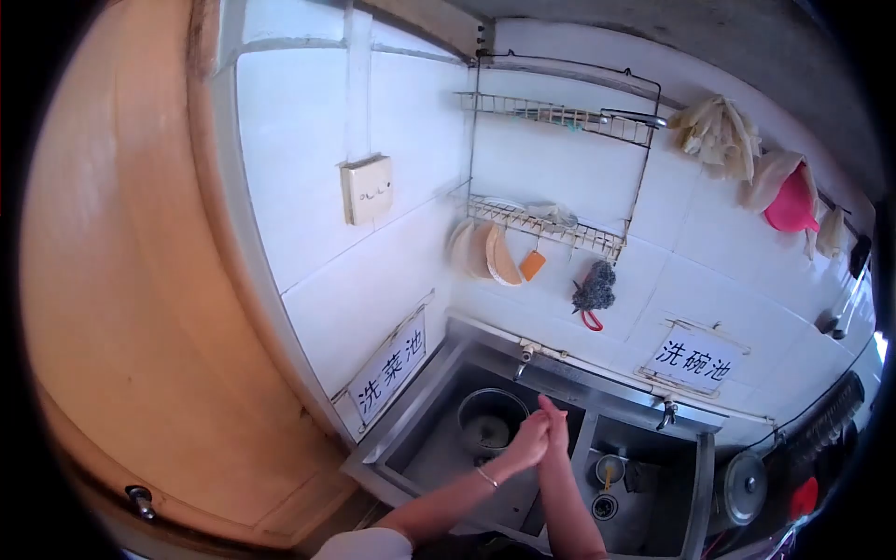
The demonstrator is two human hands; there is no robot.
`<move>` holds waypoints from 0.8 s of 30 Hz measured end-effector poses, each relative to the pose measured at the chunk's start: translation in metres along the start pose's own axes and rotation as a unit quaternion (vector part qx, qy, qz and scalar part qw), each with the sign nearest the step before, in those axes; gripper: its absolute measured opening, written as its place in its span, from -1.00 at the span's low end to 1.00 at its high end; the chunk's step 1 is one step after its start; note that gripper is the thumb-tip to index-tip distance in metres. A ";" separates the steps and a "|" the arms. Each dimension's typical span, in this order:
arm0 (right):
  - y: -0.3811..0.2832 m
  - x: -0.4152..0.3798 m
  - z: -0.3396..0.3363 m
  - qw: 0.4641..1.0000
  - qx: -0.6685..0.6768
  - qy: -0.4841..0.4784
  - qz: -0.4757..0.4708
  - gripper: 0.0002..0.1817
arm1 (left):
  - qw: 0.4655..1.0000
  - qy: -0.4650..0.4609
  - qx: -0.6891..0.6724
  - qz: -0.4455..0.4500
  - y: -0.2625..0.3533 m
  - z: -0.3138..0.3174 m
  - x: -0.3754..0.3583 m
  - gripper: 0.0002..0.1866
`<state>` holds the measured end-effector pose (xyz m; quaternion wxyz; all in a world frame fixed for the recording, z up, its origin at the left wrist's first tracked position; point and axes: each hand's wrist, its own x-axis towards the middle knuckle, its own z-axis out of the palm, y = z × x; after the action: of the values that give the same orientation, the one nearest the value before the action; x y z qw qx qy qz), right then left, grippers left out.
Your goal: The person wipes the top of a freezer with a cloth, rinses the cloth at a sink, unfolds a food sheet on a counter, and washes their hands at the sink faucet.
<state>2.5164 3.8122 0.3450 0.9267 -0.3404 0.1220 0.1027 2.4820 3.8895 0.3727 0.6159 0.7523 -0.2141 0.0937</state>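
Observation:
Both hands are clasped together over the left basin, close to the divider of the steel double sink (581, 457). My left hand (530, 442), with a thin bracelet on its wrist, presses against my right hand (557, 427). The fingers are closed together, and whatever may lie between the palms is hidden. Left of the hands, a round metal pot (493, 397) stands in the left basin, its inside dark. Above the hands, a tap (523, 362) juts from the wall; no stream of water is visible from it.
A bowl with a yellow-handled utensil (609, 469) sits in the right basin by the drain (605, 507). A second tap (666, 413) overhangs that side. A wire rack (551, 222) hangs above, with a dark scrubber (595, 287). At right is a pot lid (747, 487); at left, a wooden door (131, 261).

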 end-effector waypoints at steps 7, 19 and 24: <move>-0.035 0.004 0.037 0.975 -0.017 -0.137 -0.174 -0.62 | 0.959 0.254 -0.086 0.087 0.047 0.040 -0.031 -0.41; 0.006 -0.079 0.057 0.951 -0.221 -0.204 -0.071 -0.56 | 0.941 0.334 0.052 -0.012 -0.006 -0.033 0.042 -0.79; 0.001 -0.063 0.030 0.990 -0.007 -0.142 -0.003 -0.48 | 0.921 0.184 0.339 -0.051 -0.048 0.035 0.032 -0.89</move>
<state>2.4615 3.8260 0.3849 0.9324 -0.3294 -0.0121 0.1480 2.5275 3.8566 0.3356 0.3565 0.8956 -0.0143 0.2659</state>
